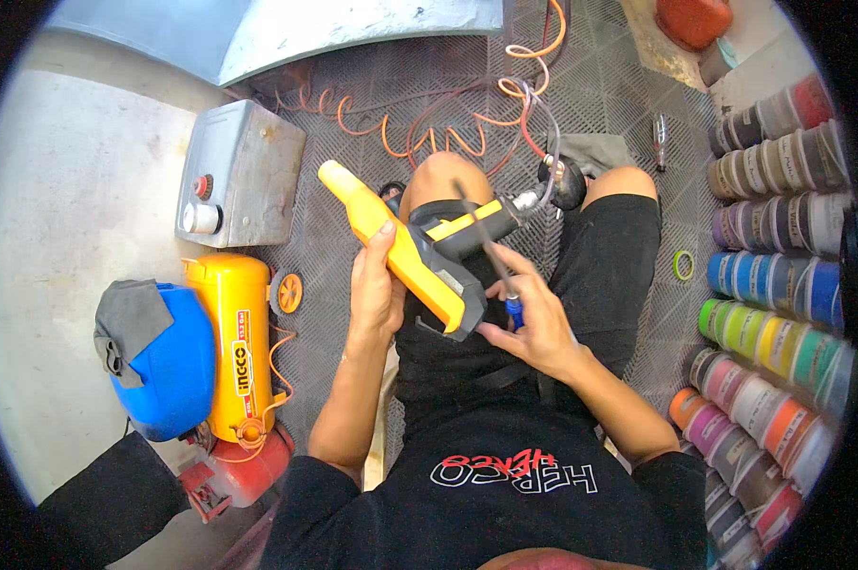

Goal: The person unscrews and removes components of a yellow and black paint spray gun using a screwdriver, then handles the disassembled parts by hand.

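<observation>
Two grasps are in use here. Our left hand [377, 285] is wrapped round the yellow body of a pistol-handled tool [405, 258], thumb on top, so the tool lies in that grasp with its pale nozzle [332, 173] pointing ahead and leftward. Our right hand [543, 328] grasps a screwdriver [497, 264], fingers curled in at its blue handle [514, 312]; the shaft crosses our view of the tool's black handle [459, 245], tip blurred. We cannot tell whether the right thumb touches the tool's rear end or only nears it.

We judge the step in hand to be screwdriver work on the tool; the next move seems to call for a steady left hold and a well-aligned tip from the right.

Just ahead of the right hand, a metal fitting [526, 200] meets the tool's handle. Farther right of that hand lies a green ring [683, 265], then rows of coloured containers [776, 280]. Well left of the left hand stand a yellow tank [234, 342] and, beyond it, a blue container [168, 370].
</observation>
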Tool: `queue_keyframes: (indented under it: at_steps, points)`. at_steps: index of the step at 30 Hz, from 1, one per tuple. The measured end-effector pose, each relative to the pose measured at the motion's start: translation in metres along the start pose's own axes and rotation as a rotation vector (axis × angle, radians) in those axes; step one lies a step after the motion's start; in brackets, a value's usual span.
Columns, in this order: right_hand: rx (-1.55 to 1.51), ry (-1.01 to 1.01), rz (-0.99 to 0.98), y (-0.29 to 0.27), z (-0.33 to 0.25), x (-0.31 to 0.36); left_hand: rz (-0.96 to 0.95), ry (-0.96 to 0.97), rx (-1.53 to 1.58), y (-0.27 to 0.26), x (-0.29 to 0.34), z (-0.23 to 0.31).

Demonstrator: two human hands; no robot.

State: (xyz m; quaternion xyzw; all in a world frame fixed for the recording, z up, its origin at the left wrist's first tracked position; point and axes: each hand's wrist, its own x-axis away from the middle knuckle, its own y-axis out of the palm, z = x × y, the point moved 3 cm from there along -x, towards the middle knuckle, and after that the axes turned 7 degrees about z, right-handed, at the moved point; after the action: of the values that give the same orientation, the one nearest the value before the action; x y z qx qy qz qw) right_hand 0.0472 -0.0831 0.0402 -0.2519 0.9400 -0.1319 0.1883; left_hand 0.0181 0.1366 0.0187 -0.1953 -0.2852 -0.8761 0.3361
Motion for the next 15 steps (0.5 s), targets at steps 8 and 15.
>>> queue_keyframes:
  at_steps: [8,15]
  points:
    - [0.143,-0.34,0.112,0.027,-0.001,-0.037,0.041,-0.205,0.057,-0.016,0.005,0.006]
    - [-0.015,-0.299,0.06,0.04,-0.001,-0.061,0.021,-0.347,0.104,-0.013,0.022,0.021]
